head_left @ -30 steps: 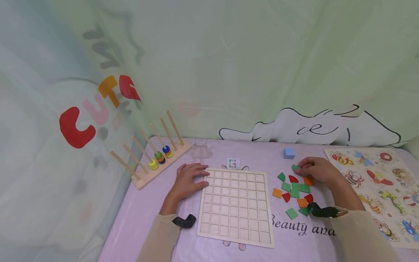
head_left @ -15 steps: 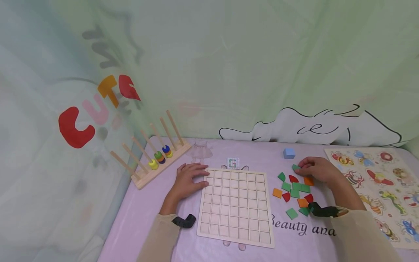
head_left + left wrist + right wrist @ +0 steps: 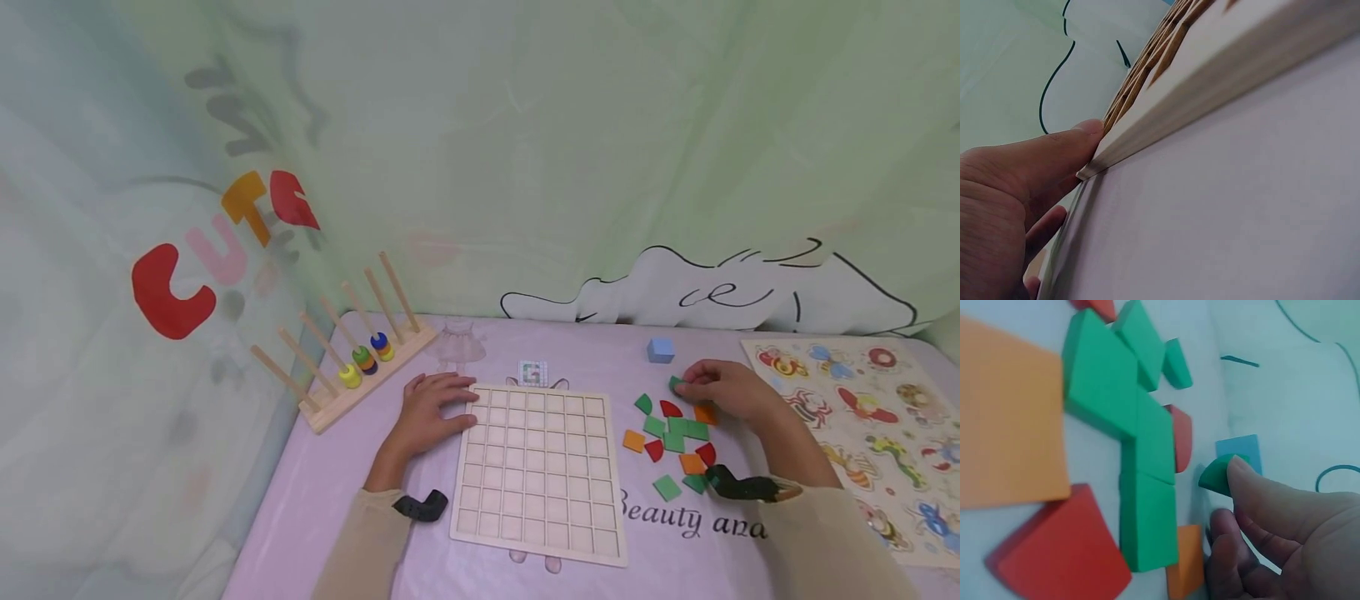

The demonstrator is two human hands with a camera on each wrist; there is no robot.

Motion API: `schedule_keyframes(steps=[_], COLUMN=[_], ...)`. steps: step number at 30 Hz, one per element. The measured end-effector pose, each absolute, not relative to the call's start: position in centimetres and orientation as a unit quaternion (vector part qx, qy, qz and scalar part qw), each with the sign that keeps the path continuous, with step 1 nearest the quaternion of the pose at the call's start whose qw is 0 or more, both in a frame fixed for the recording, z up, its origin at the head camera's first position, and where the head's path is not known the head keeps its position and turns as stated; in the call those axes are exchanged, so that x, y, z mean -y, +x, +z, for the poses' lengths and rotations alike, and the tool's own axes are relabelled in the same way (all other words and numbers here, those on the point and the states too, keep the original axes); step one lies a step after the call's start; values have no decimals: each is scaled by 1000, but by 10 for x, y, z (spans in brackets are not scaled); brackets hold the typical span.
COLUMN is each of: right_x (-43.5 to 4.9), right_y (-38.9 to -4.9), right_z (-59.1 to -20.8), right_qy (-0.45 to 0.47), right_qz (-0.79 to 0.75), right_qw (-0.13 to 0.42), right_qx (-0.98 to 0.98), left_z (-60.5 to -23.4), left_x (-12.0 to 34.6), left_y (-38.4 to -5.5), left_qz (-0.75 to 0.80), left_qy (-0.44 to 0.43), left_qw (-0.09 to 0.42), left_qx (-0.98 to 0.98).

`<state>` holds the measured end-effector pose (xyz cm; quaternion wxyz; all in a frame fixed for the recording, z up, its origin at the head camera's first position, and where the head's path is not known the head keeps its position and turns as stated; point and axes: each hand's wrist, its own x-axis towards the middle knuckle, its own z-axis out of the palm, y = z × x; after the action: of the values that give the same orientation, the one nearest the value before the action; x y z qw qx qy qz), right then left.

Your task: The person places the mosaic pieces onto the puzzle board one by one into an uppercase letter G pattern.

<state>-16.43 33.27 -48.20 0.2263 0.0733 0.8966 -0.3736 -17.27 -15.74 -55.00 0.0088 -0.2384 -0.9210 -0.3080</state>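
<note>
My right hand [image 3: 723,390] pinches a green quarter-circle tile [image 3: 1215,476] between thumb and fingers, at the far side of a loose group of tiles. Green squares [image 3: 1155,525], red quarter-circles [image 3: 1063,553] and orange squares [image 3: 633,441] lie flat in that group, some touching or overlapping. To the left is a pale wooden grid board [image 3: 618,500] of square recesses. My left hand [image 3: 431,412] rests at its upper left corner, fingers relaxed; in the left wrist view the thumb [image 3: 1054,153] touches the board's edge.
A small card with a green grid pattern [image 3: 533,373] lies just beyond the board. A blue cube [image 3: 661,350] stands behind the tiles. At the left is a wooden peg rack [image 3: 330,414] with coloured rings; at the right, an insect picture board [image 3: 847,358].
</note>
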Motion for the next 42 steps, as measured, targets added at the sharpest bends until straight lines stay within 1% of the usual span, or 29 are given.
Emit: schedule_keyframes(steps=[4,10,15,23,32,37,42], right_x=[-330,-319,-304,-284,-264,-251,-240], right_y=[-159,-151,-146,-142,-139,-137,-137], right_z=[-478,-477,-474,-476,-481,-480,-479], right_qy=[67,84,78,54,34,33,23], right_qz=[-374,-390,-422,-504,-515,-557,-583], right_qw=[219,182,171,184,200,218,219], right_qx=[-898,-899,-887,-842,-833,-801,-782], left_z=[-550,-550,-548,-545,-543,-544,-544], left_x=[158,157,156,156,155,155,155], left_y=[-173,-173,-172,-171,-170,-170,-170], left_qz=[-309,-308,-306,-305,-297,-299,-299], left_qy=[-237,-235,-235,-232,-227,-224,-223], left_qw=[4,8,5,-1,-3,-6,-5], left_qx=[921,922,923,924,928,928,928])
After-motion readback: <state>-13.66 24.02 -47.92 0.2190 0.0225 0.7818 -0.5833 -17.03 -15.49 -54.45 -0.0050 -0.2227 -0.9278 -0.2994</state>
